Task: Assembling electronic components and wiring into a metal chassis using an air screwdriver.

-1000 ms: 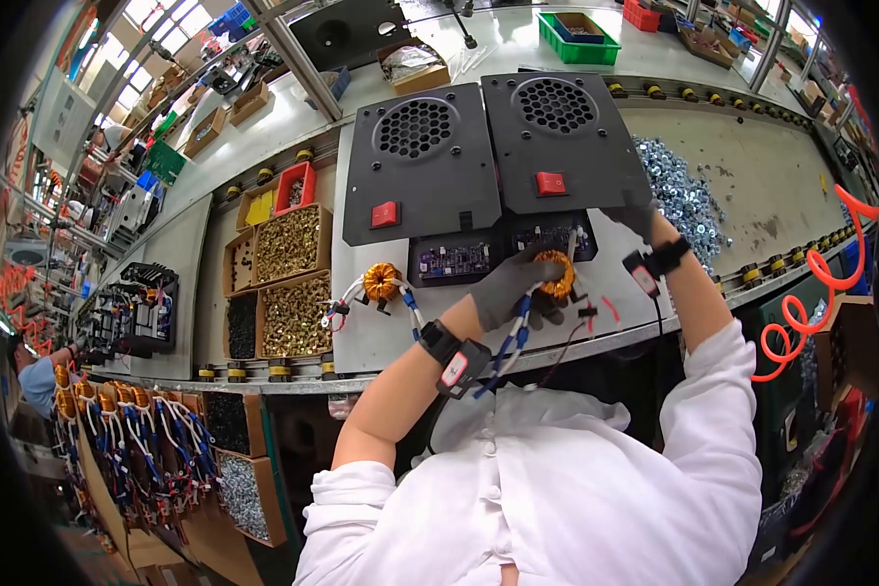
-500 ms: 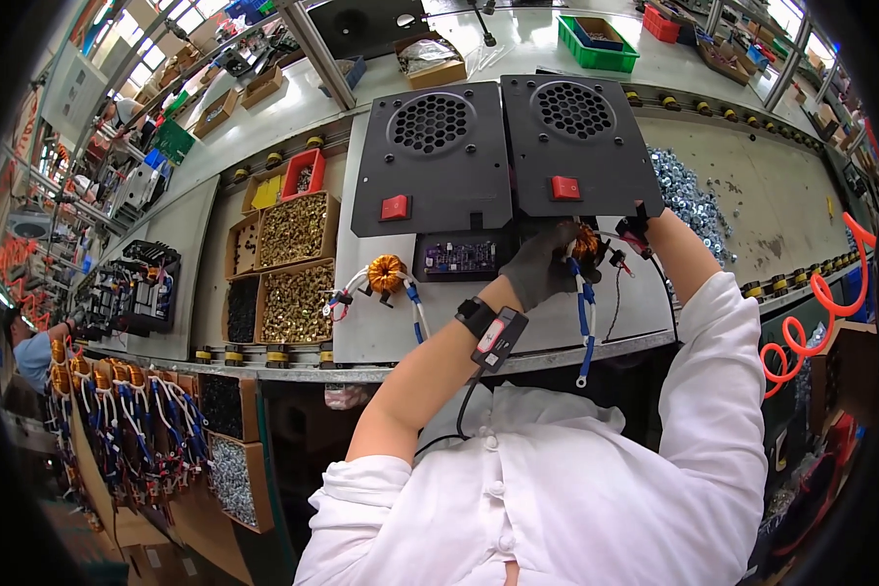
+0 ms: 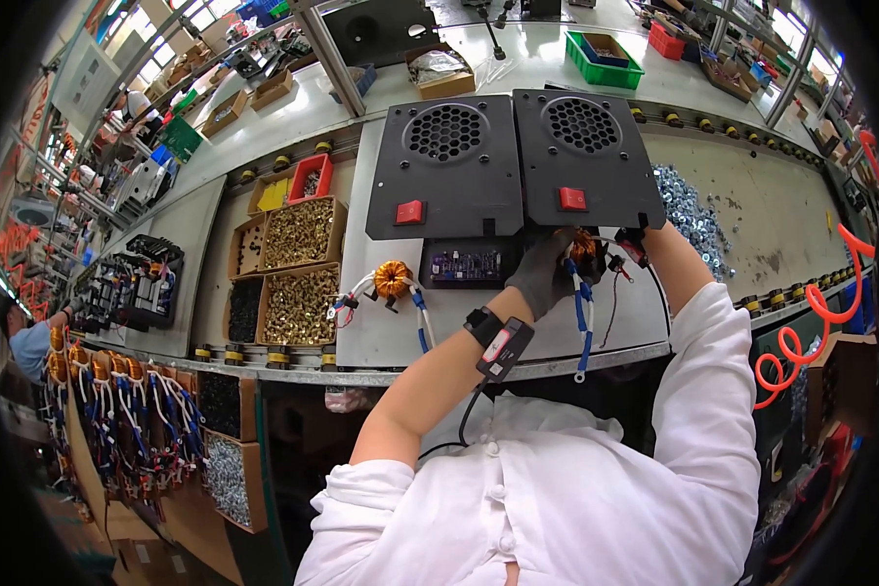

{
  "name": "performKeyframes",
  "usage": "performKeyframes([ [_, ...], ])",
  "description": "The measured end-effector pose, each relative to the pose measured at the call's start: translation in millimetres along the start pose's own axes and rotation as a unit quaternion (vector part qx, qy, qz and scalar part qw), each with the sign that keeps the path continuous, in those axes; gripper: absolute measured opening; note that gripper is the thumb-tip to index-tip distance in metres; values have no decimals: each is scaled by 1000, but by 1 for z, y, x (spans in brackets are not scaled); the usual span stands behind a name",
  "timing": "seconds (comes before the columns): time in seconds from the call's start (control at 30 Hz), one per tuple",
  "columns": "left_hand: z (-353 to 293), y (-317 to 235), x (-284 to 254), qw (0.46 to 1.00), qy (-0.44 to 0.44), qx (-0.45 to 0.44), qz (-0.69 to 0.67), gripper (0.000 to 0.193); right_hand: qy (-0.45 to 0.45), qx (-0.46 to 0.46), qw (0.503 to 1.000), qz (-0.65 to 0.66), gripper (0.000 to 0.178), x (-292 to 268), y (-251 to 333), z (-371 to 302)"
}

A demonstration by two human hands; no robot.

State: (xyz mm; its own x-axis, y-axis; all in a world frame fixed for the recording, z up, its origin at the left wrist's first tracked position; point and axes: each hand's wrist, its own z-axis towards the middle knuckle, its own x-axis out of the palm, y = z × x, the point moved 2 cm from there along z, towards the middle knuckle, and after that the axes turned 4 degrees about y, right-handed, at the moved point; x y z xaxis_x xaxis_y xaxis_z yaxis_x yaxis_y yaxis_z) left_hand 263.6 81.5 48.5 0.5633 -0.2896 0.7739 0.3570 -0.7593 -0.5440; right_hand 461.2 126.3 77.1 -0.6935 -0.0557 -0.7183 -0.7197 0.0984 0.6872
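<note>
My left hand (image 3: 539, 281), in a dark glove, reaches beneath the right black panel (image 3: 594, 156). Its fingers are closed at a copper-wound ring coil (image 3: 583, 246), partly hidden by the panel's lower edge. Blue and white leads (image 3: 584, 322) with a ring terminal hang from this coil. Behind the same panel's lower right corner goes my right hand (image 3: 637, 240); its fingers are out of sight. Beside it dangle thin red and black wires (image 3: 617, 269). A second ring coil (image 3: 392, 279) rests near the left black panel (image 3: 446, 166), next to a circuit board (image 3: 466, 265).
Left of the panels stand boxes of brass fasteners (image 3: 298, 305) and a red bin (image 3: 310, 180). Silvery fasteners (image 3: 691, 220) lie heaped at right. A coiled orange hose (image 3: 801, 337) hangs there. Spare coils (image 3: 117, 376) hang at lower left, near another person's arm (image 3: 44, 332).
The view has shifted a little, so the panels and bench sit slightly lower and further right. Both my hands stay at the right panel; my left hand remains at the coil.
</note>
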Motion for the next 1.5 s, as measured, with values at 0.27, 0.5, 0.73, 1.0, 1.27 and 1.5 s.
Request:
performKeyframes([
  [0.27,0,2,-3,1000,-16,1,26,43,-10,-7,1000,-13,17,12,-11,-23],
  [0.5,6,2,-4,1000,-10,-1,24,42,-18,-10,1000,-20,17,11,-12,-24],
  [0.73,11,3,-10,996,-20,-20,83,43,-24,-13,999,-27,16,7,-16,-24],
  [1.0,-13,-17,-2,914,11,-28,405,60,-37,-20,998,-48,16,13,-23,-18],
  [1.27,-102,-60,-18,494,-90,31,864,69,-58,-29,997,-48,16,13,-24,19],
  [1.5,-178,-108,-116,319,-328,23,889,61,-51,-65,990,119,16,5,-19,-13],
])
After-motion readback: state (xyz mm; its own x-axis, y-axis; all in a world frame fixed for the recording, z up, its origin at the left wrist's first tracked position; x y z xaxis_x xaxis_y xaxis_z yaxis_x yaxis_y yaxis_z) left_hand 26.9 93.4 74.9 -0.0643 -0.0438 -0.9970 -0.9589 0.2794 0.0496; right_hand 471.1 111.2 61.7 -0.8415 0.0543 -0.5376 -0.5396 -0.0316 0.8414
